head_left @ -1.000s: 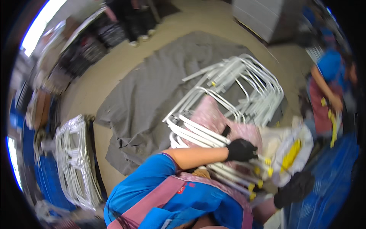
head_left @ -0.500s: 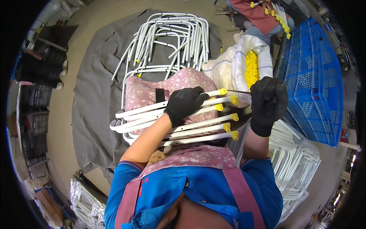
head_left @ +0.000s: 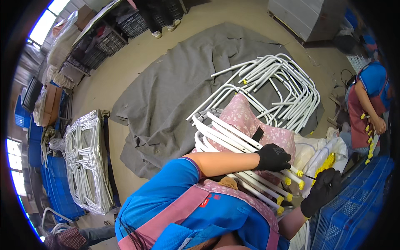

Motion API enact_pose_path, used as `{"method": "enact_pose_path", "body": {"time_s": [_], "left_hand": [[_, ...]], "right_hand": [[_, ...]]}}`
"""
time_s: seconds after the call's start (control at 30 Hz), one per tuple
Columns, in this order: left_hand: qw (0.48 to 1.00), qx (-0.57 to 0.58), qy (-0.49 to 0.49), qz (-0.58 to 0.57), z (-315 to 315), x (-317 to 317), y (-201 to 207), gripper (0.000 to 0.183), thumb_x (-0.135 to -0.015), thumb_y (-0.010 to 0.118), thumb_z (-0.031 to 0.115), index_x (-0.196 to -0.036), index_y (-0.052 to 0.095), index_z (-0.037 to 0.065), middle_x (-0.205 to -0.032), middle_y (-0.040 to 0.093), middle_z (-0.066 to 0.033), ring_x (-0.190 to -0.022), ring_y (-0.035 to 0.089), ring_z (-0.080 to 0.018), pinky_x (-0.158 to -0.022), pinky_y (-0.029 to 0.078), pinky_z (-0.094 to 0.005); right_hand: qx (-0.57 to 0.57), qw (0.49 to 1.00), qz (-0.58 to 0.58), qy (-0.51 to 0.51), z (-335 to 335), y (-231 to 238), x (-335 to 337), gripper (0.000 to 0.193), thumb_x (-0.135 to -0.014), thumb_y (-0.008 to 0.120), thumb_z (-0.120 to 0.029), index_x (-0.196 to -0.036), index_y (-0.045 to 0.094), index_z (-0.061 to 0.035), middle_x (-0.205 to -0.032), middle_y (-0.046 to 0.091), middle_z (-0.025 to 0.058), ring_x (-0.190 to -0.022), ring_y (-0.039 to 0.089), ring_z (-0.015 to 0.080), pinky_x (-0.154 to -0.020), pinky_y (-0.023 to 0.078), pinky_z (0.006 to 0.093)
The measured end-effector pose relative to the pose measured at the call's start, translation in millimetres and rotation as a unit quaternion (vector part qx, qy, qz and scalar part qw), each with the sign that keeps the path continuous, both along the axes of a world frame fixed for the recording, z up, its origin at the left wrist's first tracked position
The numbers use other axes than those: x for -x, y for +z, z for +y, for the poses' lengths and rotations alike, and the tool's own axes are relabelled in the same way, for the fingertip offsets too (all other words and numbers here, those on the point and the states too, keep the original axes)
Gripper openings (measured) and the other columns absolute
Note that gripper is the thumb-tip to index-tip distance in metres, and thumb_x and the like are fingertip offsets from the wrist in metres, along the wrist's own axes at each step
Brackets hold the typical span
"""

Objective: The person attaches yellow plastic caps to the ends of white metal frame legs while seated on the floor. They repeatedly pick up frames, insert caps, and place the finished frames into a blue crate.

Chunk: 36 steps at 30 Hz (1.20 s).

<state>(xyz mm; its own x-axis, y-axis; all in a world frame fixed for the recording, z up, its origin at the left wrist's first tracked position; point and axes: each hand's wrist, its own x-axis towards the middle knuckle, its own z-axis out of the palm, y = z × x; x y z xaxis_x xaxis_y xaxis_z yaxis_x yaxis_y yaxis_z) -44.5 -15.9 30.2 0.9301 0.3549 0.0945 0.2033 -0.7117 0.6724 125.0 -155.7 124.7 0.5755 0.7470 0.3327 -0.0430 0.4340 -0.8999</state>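
Observation:
Several bent white metal tube frames (head_left: 225, 143) lie across my lap, over a pink floral apron (head_left: 239, 112). Yellow end caps (head_left: 288, 196) sit on their tube ends at the right. My left hand (head_left: 273, 157), in a black glove, is wrapped round one of the upper tubes near its capped end. My right hand (head_left: 321, 191), also black-gloved, is closed on a thin dark rod-like tool (head_left: 309, 177). The tool's tip points at the upper yellow caps; whether it touches one I cannot tell. Beside my right hand stands a white sack (head_left: 339, 151) of loose yellow caps (head_left: 326, 162).
More white frames (head_left: 287, 91) are piled on a grey cloth (head_left: 166, 87) ahead. Blue plastic crates (head_left: 354, 208) stand close at my right. A co-worker (head_left: 366, 100) holds yellow-capped tubes at the far right. Plastic-wrapped frames (head_left: 85, 162) stand at the left.
My view has swung round, shifting the lap, frames and hands within the picture. The left hand still grips the tube, and the right still holds the thin tool by the caps.

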Motion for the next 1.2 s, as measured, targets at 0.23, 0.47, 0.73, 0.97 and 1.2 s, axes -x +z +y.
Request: {"method": "enact_pose_path", "body": {"time_s": [0.23, 0.47, 0.73, 0.97, 1.2], "left_hand": [[0.998, 0.036, -0.013, 0.053, 3, -2, 6, 0.028, -0.091, 0.056, 0.037, -0.087, 0.062, 0.009, -0.077, 0.067, -0.0166, -0.075, 0.066, -0.0372, -0.068, 0.051, -0.0485], [0.998, 0.032, -0.025, 0.056, 5, -6, 0, 0.029, -0.091, 0.056, 0.037, -0.088, 0.063, 0.01, -0.08, 0.068, -0.0159, -0.077, 0.067, -0.0369, -0.07, 0.051, -0.0477], [1.0, 0.002, -0.006, 0.013, 0, -5, -12, 0.027, -0.089, 0.059, 0.038, -0.092, 0.065, 0.012, -0.077, 0.067, -0.015, -0.074, 0.066, -0.0363, -0.067, 0.052, -0.0481], [0.998, 0.02, -0.028, 0.048, -1, 4, -2, 0.025, -0.09, 0.056, 0.037, -0.09, 0.066, 0.013, -0.082, 0.069, -0.012, -0.078, 0.067, -0.0341, -0.068, 0.051, -0.0469], [0.999, 0.033, -0.019, 0.033, -1, 3, -3, 0.025, -0.09, 0.056, 0.036, -0.087, 0.062, 0.012, -0.078, 0.066, -0.0122, -0.076, 0.066, -0.035, -0.067, 0.051, -0.0477]], "right_hand": [[-0.012, 1.0, -0.016, -0.02, -24, -37, 4, 0.034, -0.102, 0.048, -0.024, -0.074, 0.045, -0.0048, -0.068, 0.037, 0.0057, -0.059, 0.036, 0.0187, -0.057, 0.036, 0.0319], [-0.157, 0.915, 0.372, 0.026, -45, -61, -11, 0.034, -0.101, 0.046, -0.024, -0.071, 0.041, -0.0085, -0.07, 0.038, 0.0058, -0.066, 0.037, 0.0187, -0.067, 0.033, 0.0353], [-0.079, 0.984, 0.11, 0.112, -31, -114, -30, 0.03, -0.098, 0.048, -0.02, -0.072, 0.044, -0.0051, -0.068, 0.04, 0.0071, -0.065, 0.04, 0.0181, -0.064, 0.036, 0.0321], [-0.067, 0.984, 0.142, 0.081, -23, -116, 11, 0.038, -0.102, 0.039, -0.03, -0.076, 0.042, -0.0021, -0.074, 0.039, 0.0075, -0.072, 0.041, 0.0184, -0.069, 0.038, 0.0295], [-0.018, 0.996, -0.092, 0.0, -31, -33, 19, 0.05, -0.1, 0.042, -0.042, -0.07, 0.047, -0.0025, -0.059, 0.044, 0.0073, -0.052, 0.042, 0.0175, -0.049, 0.033, 0.0271]]}}
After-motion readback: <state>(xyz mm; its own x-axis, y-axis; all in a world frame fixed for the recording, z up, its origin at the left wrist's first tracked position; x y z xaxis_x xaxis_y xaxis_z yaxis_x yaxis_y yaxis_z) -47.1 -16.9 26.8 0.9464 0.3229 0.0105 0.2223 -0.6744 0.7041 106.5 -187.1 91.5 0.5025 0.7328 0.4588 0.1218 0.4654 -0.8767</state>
